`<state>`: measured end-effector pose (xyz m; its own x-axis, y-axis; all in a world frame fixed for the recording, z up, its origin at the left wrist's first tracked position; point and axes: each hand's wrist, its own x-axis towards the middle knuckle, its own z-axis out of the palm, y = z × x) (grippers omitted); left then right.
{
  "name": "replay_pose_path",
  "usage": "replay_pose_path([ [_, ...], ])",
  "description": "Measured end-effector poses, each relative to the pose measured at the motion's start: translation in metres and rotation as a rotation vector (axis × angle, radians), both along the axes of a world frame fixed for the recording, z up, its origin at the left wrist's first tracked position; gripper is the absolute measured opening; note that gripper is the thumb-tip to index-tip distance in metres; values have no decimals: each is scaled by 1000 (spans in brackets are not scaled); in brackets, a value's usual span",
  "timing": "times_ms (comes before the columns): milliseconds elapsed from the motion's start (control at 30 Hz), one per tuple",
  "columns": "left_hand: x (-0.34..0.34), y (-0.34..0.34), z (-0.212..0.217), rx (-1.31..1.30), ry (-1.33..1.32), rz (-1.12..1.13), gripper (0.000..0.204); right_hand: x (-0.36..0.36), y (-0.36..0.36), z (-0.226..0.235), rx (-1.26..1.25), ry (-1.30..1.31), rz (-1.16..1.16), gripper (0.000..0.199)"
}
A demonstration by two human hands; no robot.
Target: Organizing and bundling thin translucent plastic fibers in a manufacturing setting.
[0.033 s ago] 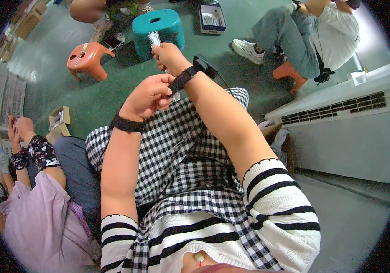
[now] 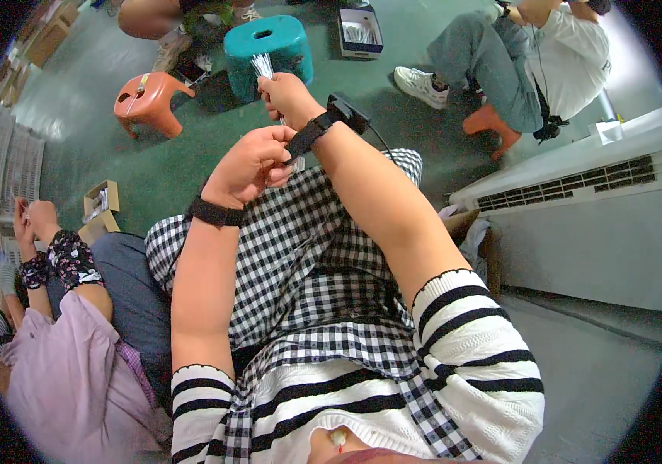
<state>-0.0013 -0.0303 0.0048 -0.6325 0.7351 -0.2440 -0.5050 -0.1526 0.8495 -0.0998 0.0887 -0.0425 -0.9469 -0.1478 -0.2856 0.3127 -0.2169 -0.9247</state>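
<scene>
Mid-job by the look: right hand (image 2: pixel 288 97) grips bundle of thin white strips (image 2: pixel 263 66) over the lap, left hand (image 2: pixel 252 161) pinching 1 strip's lower end, more waiting in open box (image 2: pixel 361 32) on floor

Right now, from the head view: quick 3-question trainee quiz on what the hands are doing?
1. True or false: the right hand holds a bundle of thin white strips upright.
2. Which stool stands just beyond the raised hands? A) orange plastic stool B) teal plastic stool C) neither
3. Fill in: the left hand pinches something small near the right wrist's black ____.

Key: 1 true; 2 B; 3 strap. What the left hand pinches is too small to tell.
</scene>
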Motion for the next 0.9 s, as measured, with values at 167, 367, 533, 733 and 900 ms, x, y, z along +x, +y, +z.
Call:
replay_pose_path([
  [167, 2, 7, 4, 205, -294, 20, 29, -19, -7, -33, 655, 269, -32, 29],
  [367, 11, 13, 6, 171, -207, 202, 34, -7, -9, -27, 903, 492, -27, 26],
  [533, 14, 12, 18, 221, -124, 233, 39, -2, -10, -21, 925, 410, 77, 27],
  [733, 9, 2, 23, 215, 7, 209, 38, 3, -11, -24, 927, 588, 176, 28],
  [900, 15, 13, 7, -68, 58, 265, 36, 5, -22, -10, 1090, 373, 181, 25],
])
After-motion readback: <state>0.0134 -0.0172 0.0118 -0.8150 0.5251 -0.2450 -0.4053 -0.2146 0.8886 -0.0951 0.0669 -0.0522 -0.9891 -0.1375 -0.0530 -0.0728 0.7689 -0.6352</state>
